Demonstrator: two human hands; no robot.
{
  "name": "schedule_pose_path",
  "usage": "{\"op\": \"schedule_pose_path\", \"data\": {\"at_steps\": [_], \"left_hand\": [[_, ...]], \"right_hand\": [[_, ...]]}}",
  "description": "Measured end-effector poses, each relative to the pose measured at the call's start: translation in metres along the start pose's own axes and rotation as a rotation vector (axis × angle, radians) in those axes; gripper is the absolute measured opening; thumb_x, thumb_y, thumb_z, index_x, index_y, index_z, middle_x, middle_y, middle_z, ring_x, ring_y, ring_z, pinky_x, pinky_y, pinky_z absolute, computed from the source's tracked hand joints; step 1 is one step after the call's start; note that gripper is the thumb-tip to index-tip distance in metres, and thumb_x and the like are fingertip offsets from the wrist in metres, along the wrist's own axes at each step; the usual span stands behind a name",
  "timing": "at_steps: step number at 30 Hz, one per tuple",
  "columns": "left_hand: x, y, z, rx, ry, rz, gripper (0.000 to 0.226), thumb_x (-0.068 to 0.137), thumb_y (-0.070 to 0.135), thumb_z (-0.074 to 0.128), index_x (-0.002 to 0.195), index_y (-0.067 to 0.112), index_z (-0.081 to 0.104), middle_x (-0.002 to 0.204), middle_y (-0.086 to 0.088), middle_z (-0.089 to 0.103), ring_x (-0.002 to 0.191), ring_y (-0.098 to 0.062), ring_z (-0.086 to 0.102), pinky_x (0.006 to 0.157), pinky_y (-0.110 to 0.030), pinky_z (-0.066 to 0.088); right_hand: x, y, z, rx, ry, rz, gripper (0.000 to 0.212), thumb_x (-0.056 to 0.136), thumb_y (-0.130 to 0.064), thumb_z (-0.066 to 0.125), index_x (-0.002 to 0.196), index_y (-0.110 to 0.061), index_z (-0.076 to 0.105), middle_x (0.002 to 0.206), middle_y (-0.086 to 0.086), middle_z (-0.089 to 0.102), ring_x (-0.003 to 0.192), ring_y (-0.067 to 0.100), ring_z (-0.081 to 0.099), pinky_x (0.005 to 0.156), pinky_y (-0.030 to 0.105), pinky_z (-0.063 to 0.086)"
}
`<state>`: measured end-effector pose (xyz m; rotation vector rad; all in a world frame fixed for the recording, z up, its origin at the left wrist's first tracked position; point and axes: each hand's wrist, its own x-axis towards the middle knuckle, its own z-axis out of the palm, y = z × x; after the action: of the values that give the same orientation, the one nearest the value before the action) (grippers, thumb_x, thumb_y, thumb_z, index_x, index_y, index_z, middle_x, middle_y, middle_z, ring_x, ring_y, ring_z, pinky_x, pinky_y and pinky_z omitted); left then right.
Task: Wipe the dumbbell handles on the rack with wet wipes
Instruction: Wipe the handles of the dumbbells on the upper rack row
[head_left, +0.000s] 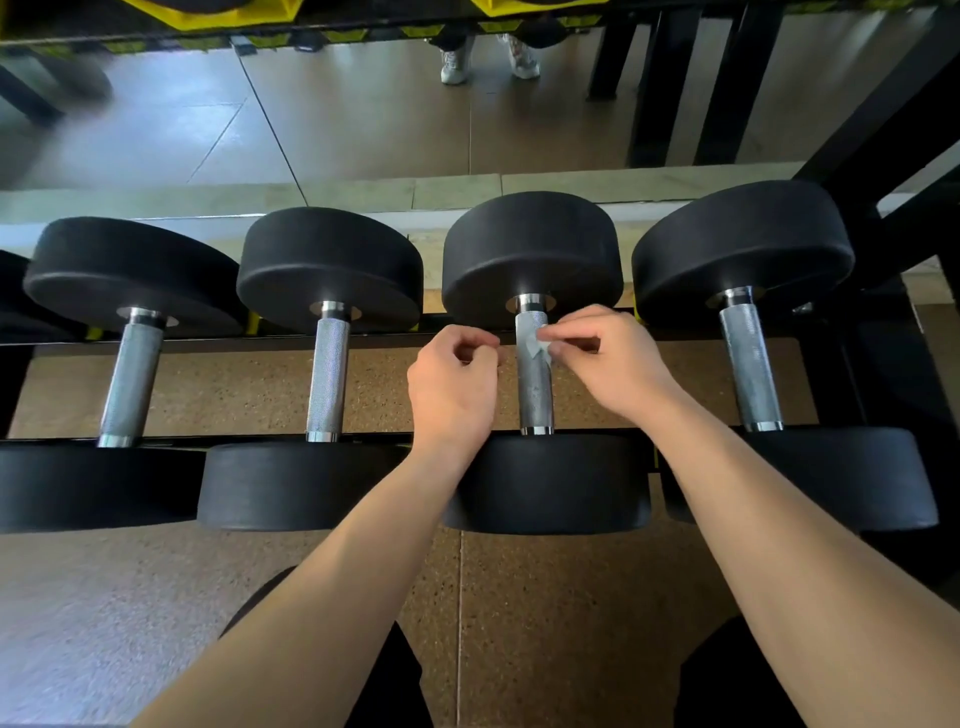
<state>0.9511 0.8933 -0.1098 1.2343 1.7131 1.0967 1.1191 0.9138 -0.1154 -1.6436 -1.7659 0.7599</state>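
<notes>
Several black dumbbells lie side by side on a low black rack (374, 439). On the third dumbbell's knurled steel handle (535, 389) a thin, almost see-through wet wipe (534, 338) clings to the upper part. My right hand (608, 358) pinches the wipe's right edge against that handle. My left hand (454, 384) hovers just left of the handle with fingers curled, and nothing shows in it. The neighbouring handles (328, 374) (750, 364) and the far-left handle (130, 379) are bare; the right one looks damp and streaked.
A wall mirror (363, 114) behind the rack reflects the floor and a pair of white shoes (488, 60). Black frame posts (883, 156) stand at the right. Speckled brown rubber floor (545, 623) lies under and in front of the rack. My dark-clad knees sit at the bottom.
</notes>
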Motion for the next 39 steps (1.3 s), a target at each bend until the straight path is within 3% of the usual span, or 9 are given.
{"op": "schedule_pose_path", "data": {"at_steps": [4, 8, 14, 20, 22, 26, 32, 37, 39], "left_hand": [[0.000, 0.000, 0.000, -0.003, -0.001, -0.001, 0.016, 0.095, 0.017, 0.059, 0.092, 0.030, 0.069, 0.090, 0.010, 0.071, 0.091, -0.009, 0.068, 0.089, -0.040, 0.058], [0.001, 0.001, -0.001, 0.004, -0.017, -0.007, 0.016, 0.095, 0.017, 0.059, 0.093, 0.029, 0.070, 0.091, 0.010, 0.071, 0.091, -0.010, 0.068, 0.089, -0.041, 0.058], [0.001, 0.001, -0.001, 0.015, -0.022, -0.007, 0.016, 0.094, 0.017, 0.059, 0.094, 0.028, 0.070, 0.091, 0.009, 0.071, 0.091, -0.010, 0.068, 0.089, -0.041, 0.058], [0.001, 0.002, 0.000, 0.023, -0.011, -0.009, 0.016, 0.093, 0.018, 0.059, 0.092, 0.029, 0.070, 0.089, 0.009, 0.072, 0.088, -0.011, 0.068, 0.087, -0.043, 0.059], [0.001, 0.002, 0.000, 0.026, -0.007, -0.008, 0.016, 0.094, 0.018, 0.059, 0.092, 0.029, 0.070, 0.089, 0.009, 0.071, 0.088, -0.011, 0.068, 0.087, -0.042, 0.059], [-0.001, 0.002, -0.001, 0.028, -0.022, -0.015, 0.016, 0.095, 0.017, 0.059, 0.092, 0.029, 0.069, 0.088, 0.009, 0.070, 0.087, -0.010, 0.068, 0.087, -0.041, 0.059], [-0.001, 0.003, -0.001, 0.013, -0.009, -0.012, 0.019, 0.092, 0.015, 0.057, 0.089, 0.028, 0.070, 0.083, 0.008, 0.071, 0.082, -0.011, 0.068, 0.083, -0.042, 0.059], [-0.001, 0.003, -0.001, 0.026, -0.032, -0.022, 0.017, 0.094, 0.016, 0.058, 0.092, 0.027, 0.071, 0.087, 0.009, 0.070, 0.086, -0.010, 0.068, 0.086, -0.040, 0.059], [-0.001, 0.003, -0.001, 0.027, -0.037, -0.024, 0.017, 0.094, 0.016, 0.058, 0.092, 0.027, 0.071, 0.087, 0.008, 0.070, 0.085, -0.010, 0.068, 0.085, -0.040, 0.059]], "right_hand": [[0.007, -0.005, 0.001, -0.033, 0.025, 0.008, 0.023, 0.087, -0.020, 0.076, 0.110, -0.025, 0.074, 0.107, -0.011, 0.064, 0.084, -0.001, 0.060, 0.067, 0.008, 0.039], [0.007, -0.009, -0.001, -0.064, -0.009, -0.002, 0.018, 0.086, -0.024, 0.077, 0.104, -0.024, 0.074, 0.100, -0.010, 0.066, 0.082, -0.002, 0.057, 0.066, 0.012, 0.039], [-0.008, -0.010, -0.010, -0.163, -0.370, 0.042, 0.016, 0.076, -0.033, 0.085, 0.083, -0.031, 0.071, 0.085, -0.014, 0.067, 0.081, 0.000, 0.061, 0.066, 0.022, 0.043], [0.006, -0.009, -0.003, -0.023, -0.067, 0.011, 0.015, 0.080, -0.032, 0.082, 0.089, -0.026, 0.073, 0.084, -0.015, 0.067, 0.078, 0.000, 0.060, 0.064, 0.018, 0.040], [0.001, -0.009, -0.002, -0.042, -0.106, -0.010, 0.013, 0.080, -0.034, 0.081, 0.085, -0.029, 0.071, 0.083, -0.014, 0.066, 0.077, -0.001, 0.060, 0.064, 0.018, 0.041], [-0.010, -0.013, -0.008, -0.248, -0.405, -0.054, 0.015, 0.078, -0.040, 0.082, 0.080, -0.032, 0.069, 0.081, -0.014, 0.065, 0.077, 0.000, 0.061, 0.064, 0.020, 0.043], [0.005, -0.019, -0.002, -0.175, -0.131, -0.147, 0.014, 0.079, -0.033, 0.083, 0.082, -0.024, 0.072, 0.082, -0.008, 0.063, 0.072, 0.004, 0.058, 0.063, 0.021, 0.042], [-0.007, -0.019, -0.008, -0.326, -0.443, -0.125, 0.016, 0.076, -0.036, 0.084, 0.078, -0.030, 0.070, 0.079, -0.012, 0.066, 0.076, 0.001, 0.062, 0.068, 0.022, 0.050], [-0.004, -0.017, -0.009, -0.304, -0.406, -0.135, 0.015, 0.077, -0.036, 0.083, 0.082, -0.028, 0.072, 0.080, -0.011, 0.066, 0.077, 0.001, 0.061, 0.067, 0.022, 0.048]]}}
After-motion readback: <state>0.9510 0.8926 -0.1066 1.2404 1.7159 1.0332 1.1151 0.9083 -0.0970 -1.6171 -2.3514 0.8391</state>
